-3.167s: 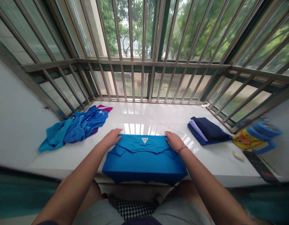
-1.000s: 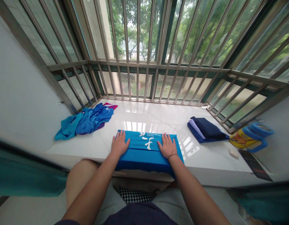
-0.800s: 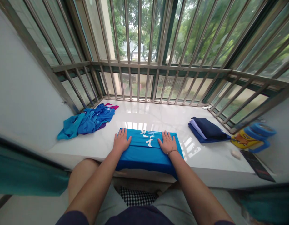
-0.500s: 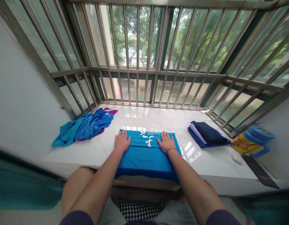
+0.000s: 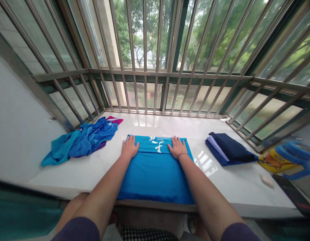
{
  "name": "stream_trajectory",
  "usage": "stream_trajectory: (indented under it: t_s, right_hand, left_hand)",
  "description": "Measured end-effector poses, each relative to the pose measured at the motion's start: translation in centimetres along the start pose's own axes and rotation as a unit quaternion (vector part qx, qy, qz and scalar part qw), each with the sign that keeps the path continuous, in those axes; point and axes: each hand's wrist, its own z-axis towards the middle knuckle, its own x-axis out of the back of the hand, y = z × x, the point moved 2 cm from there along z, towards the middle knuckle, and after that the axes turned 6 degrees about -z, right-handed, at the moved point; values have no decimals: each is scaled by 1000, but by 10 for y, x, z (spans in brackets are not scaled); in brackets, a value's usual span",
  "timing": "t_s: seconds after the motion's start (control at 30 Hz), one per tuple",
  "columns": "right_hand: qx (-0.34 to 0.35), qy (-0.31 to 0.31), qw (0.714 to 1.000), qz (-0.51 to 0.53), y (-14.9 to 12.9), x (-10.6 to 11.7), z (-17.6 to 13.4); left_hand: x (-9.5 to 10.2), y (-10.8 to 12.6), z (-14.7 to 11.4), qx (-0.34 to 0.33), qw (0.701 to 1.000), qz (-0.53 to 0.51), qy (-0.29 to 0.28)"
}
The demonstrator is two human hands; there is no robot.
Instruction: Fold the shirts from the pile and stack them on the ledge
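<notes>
A blue shirt (image 5: 155,177) with white lettering lies on the white window sill, its far part folded over toward me and its near end at the sill's front edge. My left hand (image 5: 130,146) rests flat on the far left corner of the fold, fingers stretched out. On the far right side of the same fold, my right hand (image 5: 178,147) lies flat with fingers spread and a thin bracelet at the wrist. Neither hand grips the cloth.
Crumpled blue and teal clothes (image 5: 81,139) lie to the left. Folded dark blue clothes (image 5: 227,147) sit at the right, near a yellow and blue mug (image 5: 283,159), a small pale object (image 5: 267,180) and a dark phone (image 5: 293,192). Metal bars (image 5: 155,72) line the window behind.
The view has moved closer over the sill. More of the shirt's near part now lies on the sill instead of over the edge. Both hands stay flat on the fold.
</notes>
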Motion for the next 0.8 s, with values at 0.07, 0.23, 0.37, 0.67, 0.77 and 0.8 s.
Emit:
stream_trajectory:
  t_s: [0.07, 0.23, 0.37, 0.67, 0.77, 0.8]
  right_hand:
    - [-1, 2, 1000, 4, 1, 0, 7]
    - [-3, 1, 1000, 8, 3, 0, 16]
    - [-5, 1, 1000, 9, 3, 1, 17]
    - [-11, 0, 1000, 16, 4, 0, 18]
    - [-12, -3, 1000, 17, 3, 1, 18]
    - [-13, -4, 1000, 16, 3, 1, 18]
  left_hand:
    - [1, 2, 8, -1, 1000, 1, -3]
    - [0, 2, 23, -3, 1000, 0, -8]
    - [-3, 0, 25, -5, 1000, -1, -5]
    - [-4, 1, 24, -3, 1000, -11, 4]
    - [-4, 0, 24, -5, 1000, -14, 10]
    - [-4, 0, 24, -7, 1000, -15, 12]
